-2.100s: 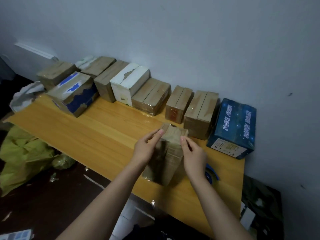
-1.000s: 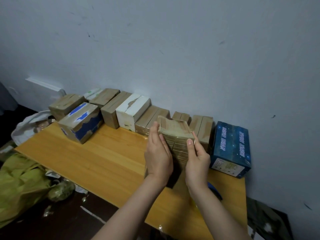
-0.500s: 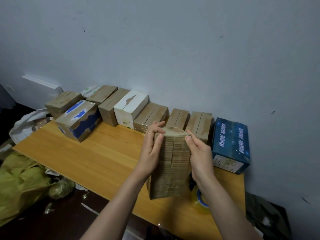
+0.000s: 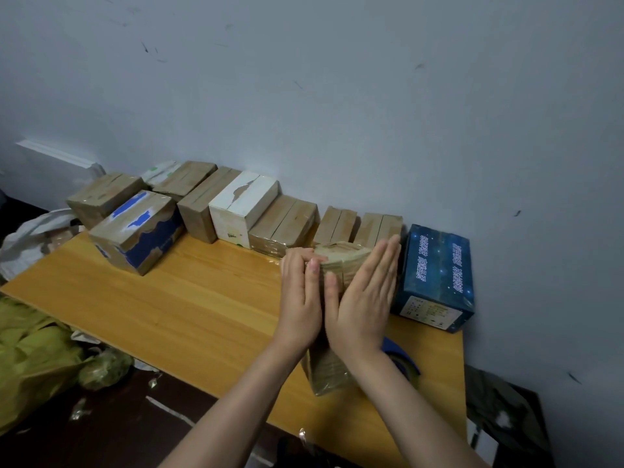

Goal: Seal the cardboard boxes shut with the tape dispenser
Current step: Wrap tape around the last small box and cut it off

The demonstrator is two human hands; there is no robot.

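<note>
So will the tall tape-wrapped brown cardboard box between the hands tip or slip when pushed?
Probably tippy: the tall tape-wrapped brown cardboard box stands on its narrow end on the yellow wooden table. The glossy tape likely makes it slippery. It looks stiff: the right hand presses its side without denting.

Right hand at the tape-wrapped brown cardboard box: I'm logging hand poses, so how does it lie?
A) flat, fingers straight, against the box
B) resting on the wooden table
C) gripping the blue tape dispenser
A: the right hand lies flat, fingers straight, against the side of the tape-wrapped brown cardboard box.
</note>
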